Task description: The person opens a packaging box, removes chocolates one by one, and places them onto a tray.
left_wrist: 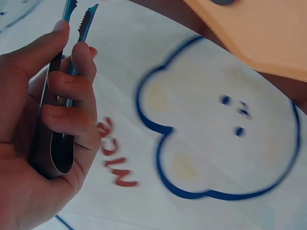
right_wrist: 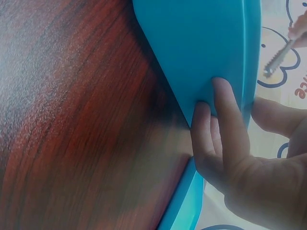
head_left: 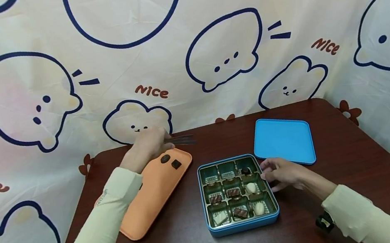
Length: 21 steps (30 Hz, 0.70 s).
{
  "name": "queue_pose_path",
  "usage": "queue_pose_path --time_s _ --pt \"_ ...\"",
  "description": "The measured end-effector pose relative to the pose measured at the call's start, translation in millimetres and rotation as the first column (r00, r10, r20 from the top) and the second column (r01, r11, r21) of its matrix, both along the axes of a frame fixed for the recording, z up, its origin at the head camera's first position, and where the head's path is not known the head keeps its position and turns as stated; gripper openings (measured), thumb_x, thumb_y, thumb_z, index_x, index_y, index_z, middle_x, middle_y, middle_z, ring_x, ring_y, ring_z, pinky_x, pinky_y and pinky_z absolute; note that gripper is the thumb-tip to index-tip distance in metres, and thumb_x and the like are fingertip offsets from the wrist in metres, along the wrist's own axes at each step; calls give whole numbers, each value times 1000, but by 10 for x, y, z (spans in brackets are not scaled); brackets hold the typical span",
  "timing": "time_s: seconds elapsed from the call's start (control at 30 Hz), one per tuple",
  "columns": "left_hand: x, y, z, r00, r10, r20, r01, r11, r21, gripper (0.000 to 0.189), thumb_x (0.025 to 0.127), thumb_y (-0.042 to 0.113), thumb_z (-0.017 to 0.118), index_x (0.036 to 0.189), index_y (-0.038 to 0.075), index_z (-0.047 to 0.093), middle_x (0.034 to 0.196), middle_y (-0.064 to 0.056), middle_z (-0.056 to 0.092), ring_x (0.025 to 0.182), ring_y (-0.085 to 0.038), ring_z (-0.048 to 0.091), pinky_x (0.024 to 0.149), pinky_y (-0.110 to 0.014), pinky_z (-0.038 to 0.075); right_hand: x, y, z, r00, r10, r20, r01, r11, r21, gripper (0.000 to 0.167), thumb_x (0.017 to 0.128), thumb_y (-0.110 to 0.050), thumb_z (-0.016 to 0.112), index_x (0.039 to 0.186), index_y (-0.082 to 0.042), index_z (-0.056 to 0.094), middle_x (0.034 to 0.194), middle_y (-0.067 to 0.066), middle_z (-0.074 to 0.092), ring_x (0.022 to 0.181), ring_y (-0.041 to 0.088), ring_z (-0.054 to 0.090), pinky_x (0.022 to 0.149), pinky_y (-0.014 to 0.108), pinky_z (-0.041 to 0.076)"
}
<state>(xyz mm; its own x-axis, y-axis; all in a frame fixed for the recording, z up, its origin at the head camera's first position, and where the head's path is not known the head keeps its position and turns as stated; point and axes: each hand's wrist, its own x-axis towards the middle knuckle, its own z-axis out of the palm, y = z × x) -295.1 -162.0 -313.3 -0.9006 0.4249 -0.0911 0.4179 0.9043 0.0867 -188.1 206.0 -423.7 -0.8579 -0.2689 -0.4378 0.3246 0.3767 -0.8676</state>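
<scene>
Sleeves point(head_left: 361, 212) foremost: tongs point(head_left: 182, 140) gripped, box point(head_left: 246, 226) touched

I have the left hand point(head_left: 149, 145) clamped on the tongs behind-left of the box, presumably sparing chocolates point(head_left: 176, 164) bare-skin contact. Right hand point(head_left: 283, 172): extended fingers point(right_wrist: 229, 115) touch the box's right side, likely steadying it. Tray point(head_left: 160, 191): left of box.

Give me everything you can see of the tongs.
The tongs look like shiny metal: two slim arms joined at a rounded bend, with teeth near the tips. The left hand holds them, thumb and fingers round the arms. The arms stand apart, with nothing seen between the tips. In the head view they point right, near the far end of the orange tray.
</scene>
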Motion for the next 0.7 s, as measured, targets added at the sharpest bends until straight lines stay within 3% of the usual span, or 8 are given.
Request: queue_pose_path --time_s 0.17,0.3,0.33,0.5,0.57,0.7 --pt "152 246 96 996 -86 -31 86 996 -20 37 93 34 71 121 9 72 109 -7 74 86 -22 71 77 -37 57 -4 9 -13 1000 0 -4 0 1000 -6 47 97 -3 55 139 9 36 122 25 53 105 29 60 76 42 59" --pt "257 412 137 987 -157 -35 156 987 -32 38 94 34 70 122 10 71 110 -8 74 79 -18 72 75 -34 58 4 5 -12 1000 -2 -4 2 1000 -9 47 98 -4 56 138 9 37 121 24 53 104 28 61 76 42 59" --pt "283 452 143 985 -171 -34 170 985 -26 37 94 34 70 122 10 72 117 -8 72 82 -17 72 79 -34 57 7 3 -10 1000 -1 -5 1 1000 -11 47 98 -4 56 138 9 37 121 25 53 104 28 61 76 42 59" --pt "400 634 153 977 -215 11 215 976 -39 37 94 34 70 124 12 71 121 -6 72 87 -16 73 82 -36 57 15 -7 -7 1000 -9 -4 9 1000 -9 47 98 -5 56 138 9 37 122 25 52 105 29 61 76 42 59" --pt "445 699 140 969 -245 -9 244 968 -63 36 93 34 71 122 13 73 119 -3 72 97 -18 71 84 -37 57 15 -14 -8 1000 -15 1 15 1000 -6 46 98 -5 57 138 9 38 122 25 52 105 29 61 76 42 59" --pt "524 814 103 950 -309 -32 305 948 -89 35 91 35 73 120 14 74 114 -2 74 97 -19 71 84 -37 57 13 -19 0 1000 -23 7 23 1000 -4 45 98 -5 57 138 8 39 122 24 52 104 29 61 76 42 59"
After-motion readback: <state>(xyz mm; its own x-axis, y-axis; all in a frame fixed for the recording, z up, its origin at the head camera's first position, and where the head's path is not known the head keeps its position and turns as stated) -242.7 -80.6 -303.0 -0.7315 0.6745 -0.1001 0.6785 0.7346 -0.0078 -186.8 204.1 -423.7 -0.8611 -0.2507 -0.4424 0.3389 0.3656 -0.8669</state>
